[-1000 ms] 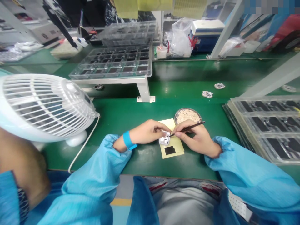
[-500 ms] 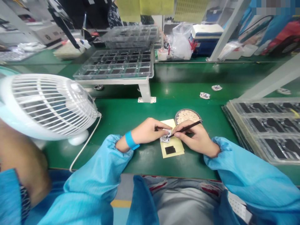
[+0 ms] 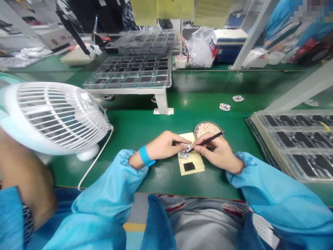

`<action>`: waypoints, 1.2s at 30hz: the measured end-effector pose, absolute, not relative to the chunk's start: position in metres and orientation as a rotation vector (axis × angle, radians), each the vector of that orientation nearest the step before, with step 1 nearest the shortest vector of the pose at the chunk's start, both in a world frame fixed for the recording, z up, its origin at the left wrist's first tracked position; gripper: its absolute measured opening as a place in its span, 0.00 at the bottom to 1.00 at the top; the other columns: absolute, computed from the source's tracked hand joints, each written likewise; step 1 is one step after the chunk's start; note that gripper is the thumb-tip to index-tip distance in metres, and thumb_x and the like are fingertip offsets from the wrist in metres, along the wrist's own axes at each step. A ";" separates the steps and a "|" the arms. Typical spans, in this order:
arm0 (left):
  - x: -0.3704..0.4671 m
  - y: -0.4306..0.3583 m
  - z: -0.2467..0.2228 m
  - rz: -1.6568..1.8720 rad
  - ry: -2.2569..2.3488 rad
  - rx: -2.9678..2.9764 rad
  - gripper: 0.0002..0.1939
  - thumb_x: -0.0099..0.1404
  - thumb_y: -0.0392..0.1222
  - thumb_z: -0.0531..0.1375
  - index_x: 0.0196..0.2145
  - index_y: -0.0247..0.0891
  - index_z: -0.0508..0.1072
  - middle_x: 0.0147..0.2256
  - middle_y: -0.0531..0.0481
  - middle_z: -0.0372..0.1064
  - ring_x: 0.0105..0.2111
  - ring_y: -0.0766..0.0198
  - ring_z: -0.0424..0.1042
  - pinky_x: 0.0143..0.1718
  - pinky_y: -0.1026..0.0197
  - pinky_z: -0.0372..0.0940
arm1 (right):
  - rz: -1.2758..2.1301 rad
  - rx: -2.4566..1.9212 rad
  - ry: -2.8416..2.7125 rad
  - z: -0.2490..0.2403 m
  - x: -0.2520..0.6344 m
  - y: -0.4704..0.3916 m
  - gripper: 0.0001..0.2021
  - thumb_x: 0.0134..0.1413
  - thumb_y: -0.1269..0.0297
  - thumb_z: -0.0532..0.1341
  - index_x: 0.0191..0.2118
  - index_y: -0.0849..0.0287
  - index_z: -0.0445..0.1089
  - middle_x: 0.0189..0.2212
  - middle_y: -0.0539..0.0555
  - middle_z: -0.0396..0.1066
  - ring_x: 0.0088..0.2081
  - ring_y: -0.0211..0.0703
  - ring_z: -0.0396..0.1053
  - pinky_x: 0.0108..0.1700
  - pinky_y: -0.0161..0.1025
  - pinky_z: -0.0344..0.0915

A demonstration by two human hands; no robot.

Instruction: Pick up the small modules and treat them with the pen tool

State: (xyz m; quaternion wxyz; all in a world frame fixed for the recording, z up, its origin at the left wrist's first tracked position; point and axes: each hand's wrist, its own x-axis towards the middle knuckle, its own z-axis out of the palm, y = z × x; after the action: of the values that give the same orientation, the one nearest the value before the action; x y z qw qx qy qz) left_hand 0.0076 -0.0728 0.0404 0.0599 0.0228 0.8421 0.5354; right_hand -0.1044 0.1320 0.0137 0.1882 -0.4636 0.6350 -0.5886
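My left hand (image 3: 166,146) pinches a small white part (image 3: 184,151) between thumb and fingers, just over a yellow paper pad (image 3: 196,166). Slim black tweezers (image 3: 209,139) are gripped like a pen in my right hand (image 3: 217,152), their tip touching or very near the white part. What the tip does there is too small to make out. A black rectangular piece (image 3: 189,166) lies on the pad's lower half. Just behind my right hand is a round dish (image 3: 208,128) full of small pale pieces.
A white fan (image 3: 57,118) stands at left, its cord (image 3: 96,159) running to the front edge. Clear trays (image 3: 130,71) sit on a raised shelf; stacked trays (image 3: 299,139) lie at right. White parts (image 3: 224,107) rest farther back. Another person's arm (image 3: 28,180) is at far left.
The white parts at the back have shifted slightly left against the table. My hands hold nearly the same pose, with the white part and tweezers still together.
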 end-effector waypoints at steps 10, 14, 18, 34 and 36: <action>0.007 -0.073 0.040 1.645 2.567 0.101 0.16 0.67 0.43 0.61 0.51 0.40 0.78 0.46 0.48 0.79 0.42 0.58 0.78 0.42 0.63 0.70 | -1.628 -1.301 1.777 0.015 -0.103 0.132 0.05 0.58 0.64 0.66 0.38 0.57 0.73 0.36 0.55 0.76 0.37 0.42 0.75 0.36 0.37 0.73; 0.007 -0.074 0.039 1.673 2.560 0.122 0.16 0.66 0.43 0.61 0.51 0.40 0.78 0.47 0.49 0.78 0.44 0.57 0.78 0.44 0.63 0.70 | -1.666 -1.084 1.608 0.014 -0.104 0.130 0.07 0.58 0.62 0.66 0.36 0.58 0.70 0.34 0.55 0.77 0.32 0.40 0.74 0.30 0.36 0.71; 0.006 -0.075 0.041 1.644 2.606 -0.001 0.16 0.64 0.44 0.63 0.48 0.38 0.80 0.44 0.47 0.79 0.41 0.56 0.78 0.41 0.62 0.71 | -1.636 -0.972 1.444 0.017 -0.110 0.130 0.10 0.57 0.60 0.67 0.34 0.58 0.66 0.34 0.56 0.78 0.30 0.38 0.74 0.30 0.34 0.71; -0.002 -0.079 0.030 1.773 2.597 -0.325 0.25 0.61 0.46 0.64 0.54 0.35 0.74 0.45 0.42 0.76 0.37 0.59 0.76 0.37 0.61 0.69 | -1.721 -0.930 1.563 0.053 -0.091 0.188 0.20 0.68 0.48 0.51 0.30 0.58 0.62 0.22 0.51 0.69 0.24 0.37 0.67 0.29 0.38 0.66; -0.001 -0.077 0.036 1.796 2.554 -0.340 0.22 0.61 0.46 0.64 0.51 0.36 0.75 0.44 0.43 0.76 0.35 0.61 0.74 0.33 0.64 0.67 | -1.705 -0.901 1.871 0.073 -0.104 0.213 0.20 0.67 0.48 0.52 0.31 0.58 0.65 0.18 0.47 0.63 0.20 0.35 0.60 0.24 0.35 0.59</action>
State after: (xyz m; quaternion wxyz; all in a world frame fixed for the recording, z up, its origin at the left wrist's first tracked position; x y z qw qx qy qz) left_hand -0.0014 -0.0766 0.0361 0.0005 -0.1084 0.8131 0.5720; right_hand -0.1043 0.2134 0.0727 0.2254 -0.3269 0.6785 -0.6181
